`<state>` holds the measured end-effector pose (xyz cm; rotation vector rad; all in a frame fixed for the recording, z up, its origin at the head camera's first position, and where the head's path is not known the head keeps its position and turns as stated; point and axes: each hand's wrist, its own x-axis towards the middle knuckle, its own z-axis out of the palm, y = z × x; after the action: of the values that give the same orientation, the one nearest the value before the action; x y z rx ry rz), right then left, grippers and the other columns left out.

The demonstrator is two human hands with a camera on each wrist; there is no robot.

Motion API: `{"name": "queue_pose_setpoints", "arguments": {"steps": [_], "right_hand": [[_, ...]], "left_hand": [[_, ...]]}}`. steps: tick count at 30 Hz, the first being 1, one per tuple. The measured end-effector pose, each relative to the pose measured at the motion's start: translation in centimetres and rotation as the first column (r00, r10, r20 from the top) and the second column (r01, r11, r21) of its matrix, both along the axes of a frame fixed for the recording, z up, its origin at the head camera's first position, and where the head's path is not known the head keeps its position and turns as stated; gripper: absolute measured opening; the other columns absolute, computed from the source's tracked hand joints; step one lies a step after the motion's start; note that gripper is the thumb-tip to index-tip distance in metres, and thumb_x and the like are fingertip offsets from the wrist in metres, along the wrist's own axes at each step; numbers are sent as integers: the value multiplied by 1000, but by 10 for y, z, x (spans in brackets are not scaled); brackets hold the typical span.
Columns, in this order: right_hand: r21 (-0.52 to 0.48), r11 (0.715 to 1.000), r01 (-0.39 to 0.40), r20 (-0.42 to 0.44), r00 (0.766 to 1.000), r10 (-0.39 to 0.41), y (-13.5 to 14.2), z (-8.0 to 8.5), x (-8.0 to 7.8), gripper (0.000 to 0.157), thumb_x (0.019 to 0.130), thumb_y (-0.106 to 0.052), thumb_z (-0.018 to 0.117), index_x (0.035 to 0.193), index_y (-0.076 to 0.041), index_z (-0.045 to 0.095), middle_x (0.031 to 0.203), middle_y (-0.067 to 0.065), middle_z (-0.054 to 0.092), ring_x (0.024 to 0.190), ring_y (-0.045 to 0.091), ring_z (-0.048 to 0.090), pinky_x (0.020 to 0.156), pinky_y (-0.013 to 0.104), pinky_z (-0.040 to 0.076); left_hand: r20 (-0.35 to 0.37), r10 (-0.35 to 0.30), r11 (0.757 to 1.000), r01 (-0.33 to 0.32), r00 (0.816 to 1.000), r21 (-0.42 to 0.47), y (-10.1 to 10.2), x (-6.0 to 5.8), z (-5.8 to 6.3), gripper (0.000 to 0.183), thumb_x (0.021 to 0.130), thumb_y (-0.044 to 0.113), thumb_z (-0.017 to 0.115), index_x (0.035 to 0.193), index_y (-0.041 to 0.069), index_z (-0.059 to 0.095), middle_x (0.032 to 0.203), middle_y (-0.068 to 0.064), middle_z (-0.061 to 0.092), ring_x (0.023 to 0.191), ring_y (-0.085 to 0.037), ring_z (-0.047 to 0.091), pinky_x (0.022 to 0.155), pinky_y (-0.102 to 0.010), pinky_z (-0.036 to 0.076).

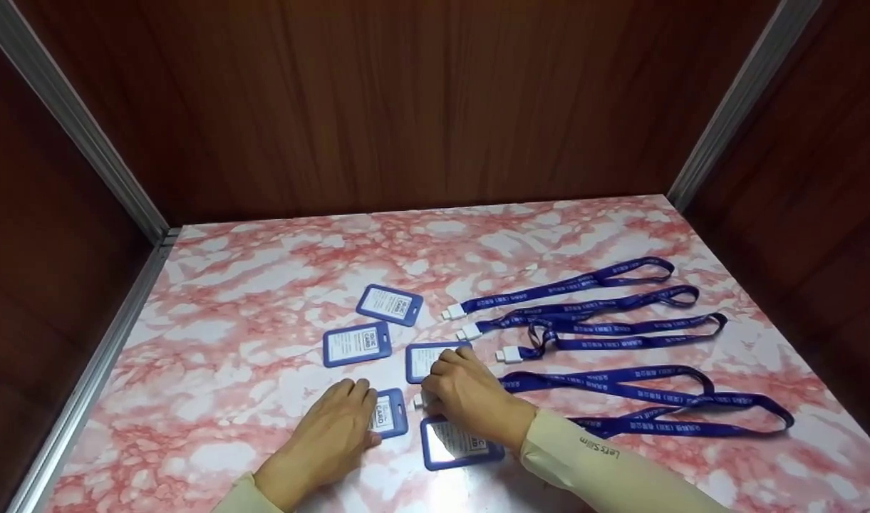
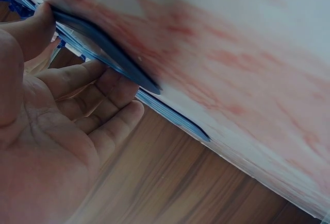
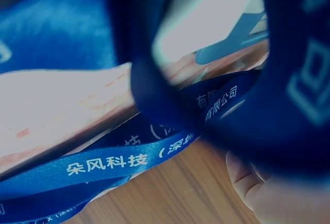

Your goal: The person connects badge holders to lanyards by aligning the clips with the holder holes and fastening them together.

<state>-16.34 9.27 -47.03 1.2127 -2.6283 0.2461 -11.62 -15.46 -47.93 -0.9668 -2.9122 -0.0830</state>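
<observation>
My left hand [image 1: 331,427] grips a blue badge holder [image 1: 392,413] by its long edges. In the left wrist view the thumb is on one side of this badge holder [image 2: 98,36] and the fingers on the other, low over the table. My right hand [image 1: 470,392] pinches a blue lanyard near its white clip [image 1: 418,402], which points at the slotted end of the held holder. Behind the wrist the lanyard strap [image 1: 744,400] loops out to the right. Blurred straps [image 3: 139,157] hide most of the right hand in the right wrist view.
Two blue badge holders [image 1: 356,343] lie further back on the left. Another badge holder [image 1: 422,363] lies partly under the right hand, and one more [image 1: 452,452] below it. Three lanyards [image 1: 573,288] stretch across the right side of the pink marbled table [image 1: 228,320]. Wooden panels [image 1: 406,107] enclose it.
</observation>
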Motion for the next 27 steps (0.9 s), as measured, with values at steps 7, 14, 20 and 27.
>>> {"name": "queue_pose_setpoints", "arguments": {"steps": [7,14,20,27], "right_hand": [[20,1000,-16,-33,999,17,-4,-2,0,21,83,-37,83,79,-20,71,82,-6,66,84,17,57,78,34,42],[11,999,-30,-54,998,31,-6,-3,0,20,81,-35,84,79,-21,71,81,-6,65,82,17,56,78,35,42],[21,999,-29,-66,997,31,-8,-4,-1,18,80,-32,84,78,-21,70,80,-6,64,82,17,57,78,35,43],[41,999,-16,-44,999,18,-10,-4,1,15,83,-32,83,83,-20,74,83,-6,67,84,17,58,79,34,43]], "left_hand": [[2,7,1000,-7,1000,1,0,0,0,58,91,36,75,127,-7,60,114,-15,58,108,-30,54,105,-48,45],[-4,2,1000,-2,1000,-5,0,1,0,58,92,36,75,128,-7,59,114,-14,58,106,-29,53,104,-47,45],[-2,-2,1000,2,1000,-8,0,0,0,58,92,35,75,128,-7,60,113,-13,57,104,-28,53,103,-47,46],[-26,-6,1000,6,1000,-9,1,0,-1,57,91,36,75,125,-7,61,110,-13,57,102,-28,53,101,-46,46]]}}
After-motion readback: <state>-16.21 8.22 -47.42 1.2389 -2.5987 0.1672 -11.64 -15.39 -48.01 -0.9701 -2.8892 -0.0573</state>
